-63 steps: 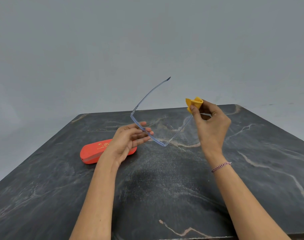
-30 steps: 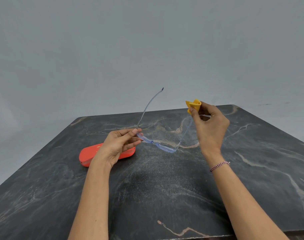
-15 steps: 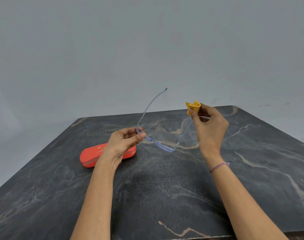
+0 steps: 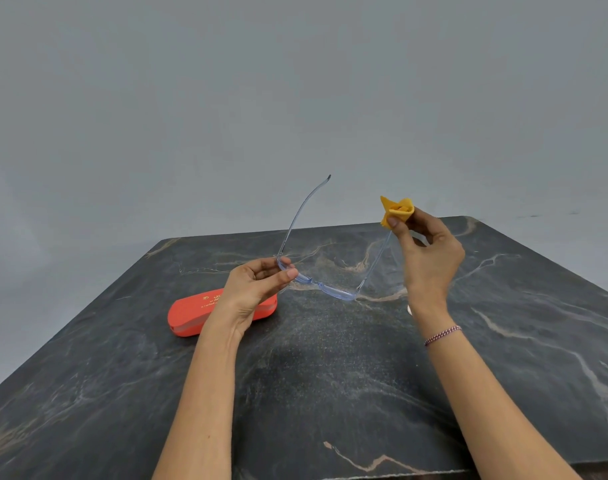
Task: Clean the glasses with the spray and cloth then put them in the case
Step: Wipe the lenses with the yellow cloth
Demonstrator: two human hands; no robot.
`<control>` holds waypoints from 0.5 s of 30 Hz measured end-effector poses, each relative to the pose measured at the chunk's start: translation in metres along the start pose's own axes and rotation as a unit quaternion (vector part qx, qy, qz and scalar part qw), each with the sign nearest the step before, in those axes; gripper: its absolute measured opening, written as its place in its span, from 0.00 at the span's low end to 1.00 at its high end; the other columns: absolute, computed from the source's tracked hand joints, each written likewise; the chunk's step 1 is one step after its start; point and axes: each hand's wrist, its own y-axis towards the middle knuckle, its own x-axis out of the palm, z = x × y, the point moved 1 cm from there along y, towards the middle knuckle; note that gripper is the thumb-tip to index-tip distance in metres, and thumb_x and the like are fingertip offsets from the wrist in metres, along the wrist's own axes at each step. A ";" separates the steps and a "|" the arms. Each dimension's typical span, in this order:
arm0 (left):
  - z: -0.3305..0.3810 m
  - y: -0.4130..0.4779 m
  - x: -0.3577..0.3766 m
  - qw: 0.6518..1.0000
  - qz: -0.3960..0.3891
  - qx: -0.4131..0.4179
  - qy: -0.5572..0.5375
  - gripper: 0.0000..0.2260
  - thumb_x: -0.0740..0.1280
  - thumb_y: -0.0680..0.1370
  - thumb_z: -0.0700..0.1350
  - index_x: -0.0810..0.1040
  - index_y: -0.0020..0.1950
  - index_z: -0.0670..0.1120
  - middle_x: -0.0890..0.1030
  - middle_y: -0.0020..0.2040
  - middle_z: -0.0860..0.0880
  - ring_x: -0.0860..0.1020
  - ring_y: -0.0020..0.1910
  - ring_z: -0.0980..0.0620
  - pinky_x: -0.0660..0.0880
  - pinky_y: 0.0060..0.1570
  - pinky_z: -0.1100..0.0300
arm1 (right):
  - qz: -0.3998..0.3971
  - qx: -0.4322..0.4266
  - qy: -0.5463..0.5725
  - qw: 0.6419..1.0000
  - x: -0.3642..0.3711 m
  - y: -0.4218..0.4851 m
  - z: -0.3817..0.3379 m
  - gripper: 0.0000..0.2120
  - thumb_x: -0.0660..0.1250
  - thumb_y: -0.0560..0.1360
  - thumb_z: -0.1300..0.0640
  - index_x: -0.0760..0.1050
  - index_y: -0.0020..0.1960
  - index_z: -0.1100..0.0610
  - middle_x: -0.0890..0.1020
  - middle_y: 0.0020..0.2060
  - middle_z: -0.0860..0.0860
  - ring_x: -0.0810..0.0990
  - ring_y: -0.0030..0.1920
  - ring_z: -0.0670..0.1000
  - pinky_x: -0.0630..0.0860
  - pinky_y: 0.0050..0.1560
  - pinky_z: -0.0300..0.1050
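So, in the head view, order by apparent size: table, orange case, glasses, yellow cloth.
1. table
2. glasses and case, unsure between them: the left hand hides part of the case
3. cloth, smallest

Indoor premises, type undetermined. Observed: one table (image 4: 330, 393) with a dark, marble-patterned top veined in tan and white, its far edge set before a plain, uniformly grey wall (image 4: 295, 98). Lighting even and flat. Whether home, office or studio cannot be told.
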 end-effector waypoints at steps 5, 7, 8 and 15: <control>-0.002 0.001 -0.004 1.000 0.005 -0.002 -0.012 0.18 0.76 0.57 0.42 0.82 0.46 0.43 0.85 0.42 0.47 0.82 0.46 0.52 0.78 0.51 0.63 | 0.010 0.010 0.046 0.999 0.000 0.000 -0.006 0.13 0.74 0.69 0.56 0.80 0.52 0.55 0.84 0.45 0.50 0.82 0.45 0.42 0.76 0.47 0.33; -0.003 0.001 -0.004 1.000 0.006 0.001 -0.014 0.18 0.76 0.57 0.42 0.81 0.46 0.43 0.85 0.42 0.48 0.82 0.46 0.52 0.78 0.51 0.63 | 0.017 -0.006 0.057 0.998 0.002 -0.001 -0.013 0.12 0.74 0.69 0.57 0.80 0.52 0.55 0.84 0.45 0.50 0.82 0.46 0.43 0.76 0.46 0.32; -0.003 0.002 -0.004 1.000 0.006 0.002 -0.017 0.18 0.76 0.57 0.42 0.81 0.45 0.43 0.85 0.41 0.48 0.82 0.45 0.53 0.78 0.51 0.63 | 0.020 -0.017 0.063 0.998 0.003 -0.001 -0.018 0.12 0.73 0.70 0.57 0.80 0.52 0.56 0.83 0.45 0.50 0.81 0.46 0.44 0.75 0.45 0.31; -0.007 0.006 -0.004 0.999 0.034 0.015 -0.015 0.18 0.77 0.57 0.42 0.82 0.45 0.43 0.85 0.43 0.47 0.83 0.45 0.53 0.78 0.49 0.62 | -0.020 -0.045 0.082 0.995 0.024 -0.009 -0.038 0.11 0.73 0.70 0.59 0.79 0.52 0.55 0.83 0.42 0.49 0.81 0.44 0.42 0.74 0.42 0.30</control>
